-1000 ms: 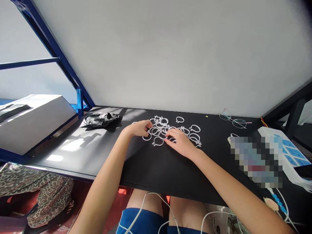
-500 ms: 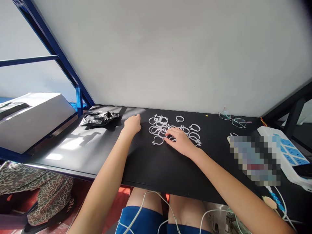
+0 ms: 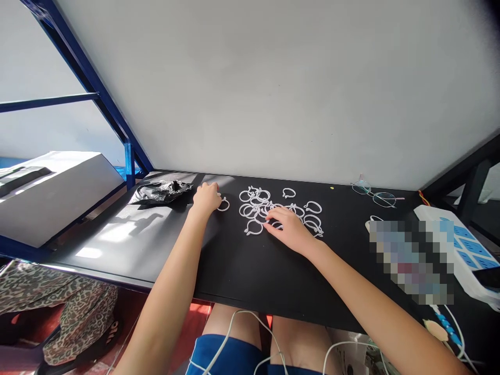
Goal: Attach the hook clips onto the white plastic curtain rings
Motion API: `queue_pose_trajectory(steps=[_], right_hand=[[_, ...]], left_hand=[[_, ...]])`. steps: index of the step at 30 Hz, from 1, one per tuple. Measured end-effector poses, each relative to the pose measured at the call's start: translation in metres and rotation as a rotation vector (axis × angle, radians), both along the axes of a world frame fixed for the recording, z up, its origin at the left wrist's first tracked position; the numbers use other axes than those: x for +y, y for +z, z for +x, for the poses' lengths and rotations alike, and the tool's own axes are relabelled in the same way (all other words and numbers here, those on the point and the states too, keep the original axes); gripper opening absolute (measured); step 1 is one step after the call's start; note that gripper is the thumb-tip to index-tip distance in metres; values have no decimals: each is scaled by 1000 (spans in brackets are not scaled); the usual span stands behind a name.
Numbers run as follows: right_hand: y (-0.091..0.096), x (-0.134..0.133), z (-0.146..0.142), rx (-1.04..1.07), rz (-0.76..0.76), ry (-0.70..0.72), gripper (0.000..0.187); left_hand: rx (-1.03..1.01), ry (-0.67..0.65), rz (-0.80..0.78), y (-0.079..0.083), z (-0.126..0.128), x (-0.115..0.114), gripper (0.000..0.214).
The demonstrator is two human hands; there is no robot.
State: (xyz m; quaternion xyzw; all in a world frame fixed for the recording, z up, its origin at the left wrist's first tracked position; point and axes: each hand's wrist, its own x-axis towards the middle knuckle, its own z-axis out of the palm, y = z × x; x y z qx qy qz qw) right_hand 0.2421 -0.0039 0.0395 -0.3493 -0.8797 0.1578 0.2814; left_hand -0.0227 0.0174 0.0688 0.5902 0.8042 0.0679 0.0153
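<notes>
While the right hand (image 3: pixel 288 227), thumb and finger parted, covers some rings (image 3: pixel 258 208) on the desk (image 3: pixel 242 273), the left hand (image 3: pixel 207 198) (curled, grip hidden, can't tell) sits beside one stray ring (image 3: pixel 224 210).

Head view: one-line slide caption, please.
Right hand over clustered white open rings on a black tabletop; left hand beside a separate ring, near a black plastic bag.

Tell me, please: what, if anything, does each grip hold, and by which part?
It cannot be told: the left grip is beside a white ring, its fingertips hidden, and the right grip is over the ring pile, partly covering it.
</notes>
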Motion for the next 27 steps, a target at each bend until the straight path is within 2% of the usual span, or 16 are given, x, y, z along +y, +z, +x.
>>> queue_pose_trajectory(steps=[5, 12, 17, 21, 24, 27], right_hand=[[0, 0, 0, 5, -6, 4, 4], [3, -2, 1, -6, -27, -13, 4], [1, -1, 0, -6, -21, -20, 5], [-1, 0, 0, -1, -9, -14, 4], [-2, 0, 0, 0, -5, -13, 3], [-1, 0, 0, -1, -2, -5, 3]], left_hand=[[-57, -77, -33, -5, -8, 5, 32], [-87, -90, -49, -4, -8, 4, 36], [-138, -156, 163, -4, 1, 6, 30], [-323, -370, 280, -1, 15, 7, 23], [-554, -484, 249, 3, 23, 4, 18], [-693, -542, 165, 8, 25, 0, 25]])
